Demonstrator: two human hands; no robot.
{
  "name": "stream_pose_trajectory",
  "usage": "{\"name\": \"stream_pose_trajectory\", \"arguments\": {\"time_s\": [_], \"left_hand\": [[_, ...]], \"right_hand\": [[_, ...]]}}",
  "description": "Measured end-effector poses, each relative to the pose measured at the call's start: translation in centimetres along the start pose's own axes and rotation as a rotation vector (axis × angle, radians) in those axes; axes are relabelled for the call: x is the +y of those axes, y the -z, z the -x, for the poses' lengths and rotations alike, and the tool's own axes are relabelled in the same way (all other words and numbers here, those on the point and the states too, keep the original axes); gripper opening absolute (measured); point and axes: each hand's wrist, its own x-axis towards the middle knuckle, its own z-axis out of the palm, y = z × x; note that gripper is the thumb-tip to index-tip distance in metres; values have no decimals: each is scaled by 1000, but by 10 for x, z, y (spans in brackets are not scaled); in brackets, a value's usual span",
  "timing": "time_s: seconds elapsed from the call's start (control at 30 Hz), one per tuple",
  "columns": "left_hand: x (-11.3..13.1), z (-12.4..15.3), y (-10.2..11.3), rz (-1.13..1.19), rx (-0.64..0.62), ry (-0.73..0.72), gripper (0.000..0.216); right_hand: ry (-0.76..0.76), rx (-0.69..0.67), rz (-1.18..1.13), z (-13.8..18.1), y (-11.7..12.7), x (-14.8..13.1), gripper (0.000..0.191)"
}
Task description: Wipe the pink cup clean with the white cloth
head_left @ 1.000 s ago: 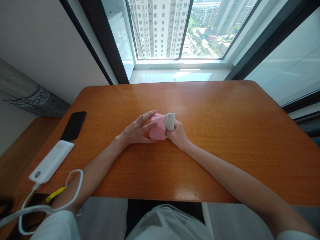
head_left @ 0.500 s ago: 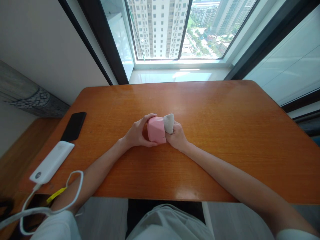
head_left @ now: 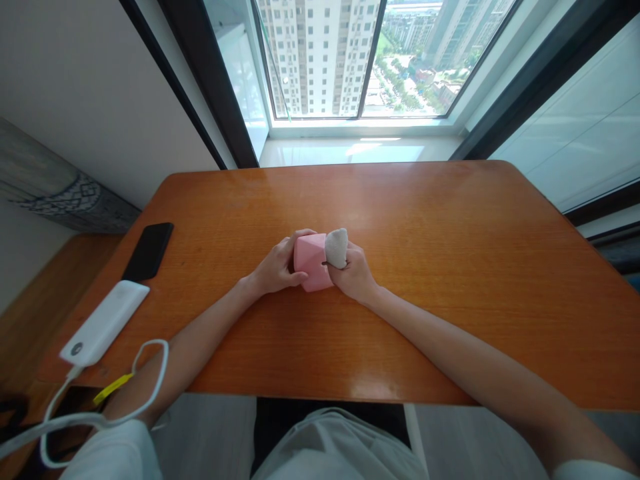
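Observation:
A pink faceted block (head_left: 310, 265) sits at the middle of the orange wooden table (head_left: 450, 267). My left hand (head_left: 275, 267) grips its left side, fingers curled over the top edge. My right hand (head_left: 354, 275) is closed around a small grey-white cloth (head_left: 337, 247) and presses it against the block's upper right face. The block looks slightly tipped and rests on or just above the tabletop.
A black phone (head_left: 149, 251) and a white power bank (head_left: 104, 322) lie near the table's left edge. A white cable (head_left: 145, 387) runs from the power bank off the front edge. A window with a sill lies beyond the far edge.
My left hand went from flat fingers on the block to a curled grip. The block turned, and the cloth moved from its right side onto its upper face.

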Motion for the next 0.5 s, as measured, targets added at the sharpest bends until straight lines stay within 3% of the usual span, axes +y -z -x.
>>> {"name": "stream_pose_trajectory", "arguments": {"time_s": [0.2,0.4,0.5], "left_hand": [[-2,2,0,-11,-23,-18,114],[-4,-1,10,-317,-19,-408,131],[-9,-1,13,-495,-46,-495,127]], "right_hand": [[-31,6,-25,0,-1,-3,21],[-204,6,-132,-6,4,-4,17],[-286,-17,-196,-10,7,-3,21]]}}
